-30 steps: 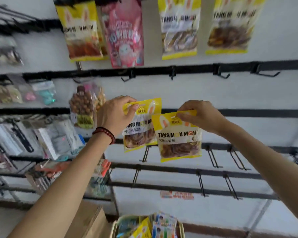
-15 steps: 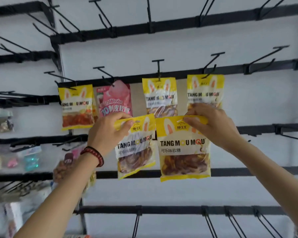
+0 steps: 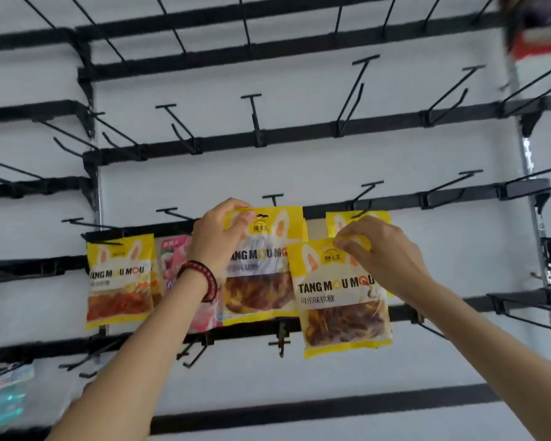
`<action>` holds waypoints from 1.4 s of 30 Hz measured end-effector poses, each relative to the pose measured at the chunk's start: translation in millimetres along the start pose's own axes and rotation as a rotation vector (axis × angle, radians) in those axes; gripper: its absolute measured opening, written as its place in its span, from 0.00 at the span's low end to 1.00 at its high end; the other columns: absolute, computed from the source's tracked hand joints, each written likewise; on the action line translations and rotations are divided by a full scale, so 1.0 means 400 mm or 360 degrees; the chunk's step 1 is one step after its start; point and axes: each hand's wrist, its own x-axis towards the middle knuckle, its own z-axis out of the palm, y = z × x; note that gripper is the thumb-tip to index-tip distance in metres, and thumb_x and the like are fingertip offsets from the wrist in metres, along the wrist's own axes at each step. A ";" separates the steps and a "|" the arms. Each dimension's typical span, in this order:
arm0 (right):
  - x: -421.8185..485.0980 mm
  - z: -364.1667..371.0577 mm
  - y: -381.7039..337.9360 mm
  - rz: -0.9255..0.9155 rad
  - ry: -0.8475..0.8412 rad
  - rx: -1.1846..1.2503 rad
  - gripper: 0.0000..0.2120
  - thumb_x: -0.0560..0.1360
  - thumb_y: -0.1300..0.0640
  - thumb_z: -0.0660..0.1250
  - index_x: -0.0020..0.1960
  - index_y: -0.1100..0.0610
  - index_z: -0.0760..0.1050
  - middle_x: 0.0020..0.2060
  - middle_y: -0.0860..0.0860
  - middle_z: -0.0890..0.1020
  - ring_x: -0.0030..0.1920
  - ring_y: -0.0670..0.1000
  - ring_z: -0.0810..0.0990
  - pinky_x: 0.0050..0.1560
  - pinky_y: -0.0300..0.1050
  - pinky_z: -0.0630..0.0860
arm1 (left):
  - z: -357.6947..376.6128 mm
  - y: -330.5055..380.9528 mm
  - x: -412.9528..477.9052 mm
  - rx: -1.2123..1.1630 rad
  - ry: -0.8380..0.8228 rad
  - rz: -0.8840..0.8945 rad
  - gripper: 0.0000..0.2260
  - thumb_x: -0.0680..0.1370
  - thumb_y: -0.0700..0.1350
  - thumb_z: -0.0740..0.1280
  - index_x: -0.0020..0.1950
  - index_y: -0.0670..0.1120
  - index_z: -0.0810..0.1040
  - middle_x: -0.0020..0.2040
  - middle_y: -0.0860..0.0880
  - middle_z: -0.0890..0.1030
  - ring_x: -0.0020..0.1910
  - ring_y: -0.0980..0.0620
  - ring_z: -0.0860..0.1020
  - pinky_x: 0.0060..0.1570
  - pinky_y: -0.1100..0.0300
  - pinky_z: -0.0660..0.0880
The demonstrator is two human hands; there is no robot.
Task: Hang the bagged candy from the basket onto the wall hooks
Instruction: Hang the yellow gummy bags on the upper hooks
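Wall rack (image 3: 299,132), middle rail: left candy bag (image 3: 261,281) raised to just below a hook (image 3: 272,198); right candy bag (image 3: 341,310) slightly lower, overlapping it. Judged light, floppy, slick film; grip the stiffer header. Left hand (image 3: 218,237) and right hand (image 3: 382,253) each pinch a top edge.

two yellow candy bags with printed rabbit ears are upright at the frame's middle. the left bag (image 3: 261,291), pinched at its top by the left hand (image 3: 217,240), is just under a black wall hook (image 3: 272,196). the right bag (image 3: 341,313), lower, overlaps its edge; the right hand (image 3: 385,259) pinches its top. a third bag (image 3: 120,281) hangs at middle left.
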 end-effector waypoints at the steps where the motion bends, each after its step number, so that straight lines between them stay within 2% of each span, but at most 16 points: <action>1: 0.007 0.000 0.001 0.0008 0.0006 0.0000 0.06 0.76 0.44 0.62 0.49 0.43 0.78 0.54 0.40 0.76 0.46 0.43 0.72 0.34 0.39 0.64 | 0.008 0.009 0.013 -0.0077 0.0027 0.0008 0.02 0.78 0.50 0.65 0.46 0.55 0.76 0.40 0.57 0.80 0.31 0.63 0.78 0.36 0.71 0.72; 3: 0.018 0.000 0.003 0.0038 0.0027 0.0030 0.05 0.77 0.44 0.62 0.48 0.42 0.77 0.54 0.39 0.76 0.45 0.43 0.73 0.34 0.38 0.64 | 0.029 0.023 0.031 -0.0183 0.0066 0.0019 0.02 0.77 0.48 0.66 0.46 0.52 0.77 0.38 0.57 0.79 0.29 0.66 0.77 0.33 0.75 0.69; 8: 0.035 -0.002 0.008 0.0026 0.0048 0.0087 0.04 0.76 0.44 0.62 0.44 0.39 0.74 0.50 0.37 0.76 0.40 0.42 0.76 0.35 0.40 0.67 | 0.079 0.041 0.048 -0.0290 0.0121 -0.0015 0.02 0.76 0.47 0.68 0.44 0.52 0.78 0.34 0.56 0.79 0.29 0.65 0.77 0.32 0.76 0.69; 14: 0.045 0.005 0.023 0.0044 0.0049 0.0056 0.03 0.77 0.45 0.62 0.45 0.39 0.75 0.49 0.36 0.74 0.43 0.43 0.75 0.33 0.40 0.65 | 0.090 0.001 0.039 -0.0287 0.0119 -0.0130 0.05 0.75 0.51 0.68 0.46 0.51 0.80 0.30 0.53 0.80 0.30 0.64 0.77 0.32 0.75 0.70; 18: 0.050 0.025 0.035 0.0019 0.0028 0.0046 0.04 0.77 0.45 0.63 0.44 0.39 0.74 0.51 0.38 0.76 0.42 0.46 0.77 0.33 0.41 0.66 | 0.103 -0.013 0.047 -0.0266 0.0135 -0.0149 0.07 0.75 0.51 0.68 0.48 0.50 0.80 0.33 0.55 0.80 0.32 0.61 0.78 0.36 0.67 0.73; 21: 0.057 0.036 0.044 0.0027 0.0038 0.0051 0.04 0.77 0.44 0.62 0.45 0.40 0.75 0.51 0.38 0.76 0.42 0.46 0.78 0.34 0.42 0.66 | 0.108 -0.005 0.060 -0.0297 0.0156 -0.0128 0.05 0.75 0.51 0.68 0.46 0.51 0.80 0.33 0.55 0.80 0.30 0.61 0.78 0.37 0.65 0.74; 25: 0.061 0.044 0.052 0.0038 0.0056 0.0051 0.05 0.77 0.44 0.62 0.45 0.39 0.76 0.50 0.37 0.75 0.41 0.45 0.78 0.33 0.41 0.65 | 0.120 -0.004 0.068 -0.0284 0.0149 -0.0142 0.05 0.76 0.50 0.68 0.47 0.50 0.81 0.36 0.53 0.81 0.37 0.56 0.78 0.39 0.64 0.73; 30: 0.061 0.045 0.059 0.0046 0.0067 0.0066 0.05 0.77 0.45 0.62 0.45 0.40 0.76 0.51 0.36 0.75 0.42 0.45 0.78 0.36 0.42 0.67 | 0.122 -0.005 0.074 -0.0290 0.0140 -0.0194 0.04 0.77 0.48 0.66 0.45 0.51 0.80 0.35 0.56 0.79 0.35 0.63 0.76 0.31 0.77 0.67; 34: 0.057 0.037 0.053 0.0048 0.0069 0.0069 0.05 0.77 0.45 0.62 0.46 0.41 0.76 0.50 0.36 0.75 0.40 0.44 0.79 0.35 0.42 0.68 | 0.114 -0.014 0.081 -0.0322 0.0089 -0.0263 0.04 0.76 0.48 0.67 0.42 0.53 0.80 0.31 0.55 0.79 0.29 0.64 0.75 0.33 0.68 0.69; 37: 0.053 0.035 0.049 0.0032 0.0069 0.0065 0.04 0.77 0.45 0.62 0.46 0.41 0.76 0.50 0.36 0.75 0.39 0.43 0.78 0.35 0.42 0.68 | 0.113 -0.031 0.072 -0.0223 0.0111 -0.0221 0.04 0.76 0.47 0.67 0.43 0.53 0.80 0.33 0.56 0.79 0.28 0.64 0.76 0.29 0.76 0.69; 42: 0.046 0.030 0.047 0.0029 0.0096 0.0021 0.05 0.77 0.46 0.62 0.46 0.42 0.76 0.48 0.37 0.74 0.38 0.42 0.76 0.33 0.41 0.66 | 0.132 -0.062 0.064 -0.0087 0.0150 -0.0150 0.03 0.75 0.50 0.69 0.42 0.53 0.80 0.34 0.57 0.81 0.28 0.64 0.77 0.29 0.73 0.71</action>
